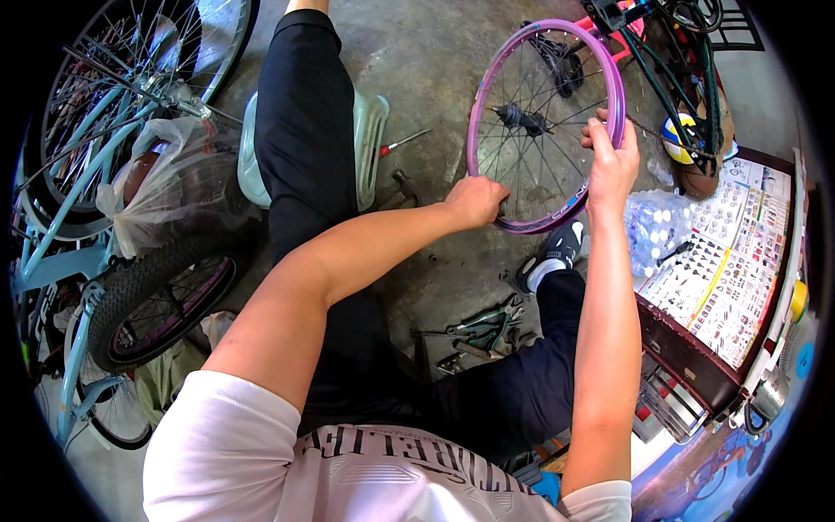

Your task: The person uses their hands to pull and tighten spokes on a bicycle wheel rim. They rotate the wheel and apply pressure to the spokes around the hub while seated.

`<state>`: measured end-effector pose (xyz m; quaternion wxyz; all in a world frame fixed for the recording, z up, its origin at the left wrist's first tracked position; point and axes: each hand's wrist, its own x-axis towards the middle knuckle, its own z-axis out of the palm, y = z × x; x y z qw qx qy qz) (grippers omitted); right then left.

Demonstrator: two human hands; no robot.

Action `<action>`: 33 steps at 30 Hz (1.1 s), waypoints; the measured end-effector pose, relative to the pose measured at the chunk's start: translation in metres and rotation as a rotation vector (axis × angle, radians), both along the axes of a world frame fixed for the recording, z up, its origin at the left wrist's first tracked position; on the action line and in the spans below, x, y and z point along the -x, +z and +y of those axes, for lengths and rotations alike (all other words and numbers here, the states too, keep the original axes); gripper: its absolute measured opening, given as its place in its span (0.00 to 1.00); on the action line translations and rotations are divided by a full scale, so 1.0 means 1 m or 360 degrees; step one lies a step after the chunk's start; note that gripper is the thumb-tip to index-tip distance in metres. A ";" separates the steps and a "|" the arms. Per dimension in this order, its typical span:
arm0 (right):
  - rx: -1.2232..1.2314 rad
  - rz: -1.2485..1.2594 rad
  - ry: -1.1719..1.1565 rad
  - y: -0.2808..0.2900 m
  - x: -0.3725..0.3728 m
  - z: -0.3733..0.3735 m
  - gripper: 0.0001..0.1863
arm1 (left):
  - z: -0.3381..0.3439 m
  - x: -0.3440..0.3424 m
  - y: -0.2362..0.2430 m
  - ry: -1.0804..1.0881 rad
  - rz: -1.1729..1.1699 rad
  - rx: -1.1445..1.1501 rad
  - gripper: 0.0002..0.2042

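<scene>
I hold a bare bicycle wheel [616, 87] with a purple rim, dark spokes and no tyre on it, tilted up in front of me. My left hand [477, 202] is closed round the rim's lower left edge. On the right side, my right hand [613, 165] grips the rim with its fingers curled over the edge. A black hub [522, 120] shows at the wheel's middle. Through the spokes the concrete floor and a dark object [561, 70] are visible.
A blue bicycle [65, 226] and a knobbly tyre [117, 313] stand left. A pale green stool [370, 143], a screwdriver [404, 142] and several hand tools [487, 331] lie around my legs. Wrapped bottles [648, 230] sit beside a chart-covered table [726, 252] at right.
</scene>
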<state>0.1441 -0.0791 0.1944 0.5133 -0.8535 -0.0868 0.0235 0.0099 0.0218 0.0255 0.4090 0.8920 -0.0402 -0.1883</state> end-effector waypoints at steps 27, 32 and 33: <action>-0.0075 0.0055 0.0019 0.000 -0.002 0.006 0.14 | 0.000 0.012 0.003 0.0372 -0.0118 0.0151 0.14; -0.0040 0.0060 0.0010 0.002 -0.005 0.008 0.14 | 0.013 0.012 -0.005 0.0913 -0.0060 0.0207 0.15; -0.0046 0.0066 0.0016 0.002 -0.005 0.010 0.14 | 0.018 0.009 -0.014 0.0962 0.0045 0.0187 0.15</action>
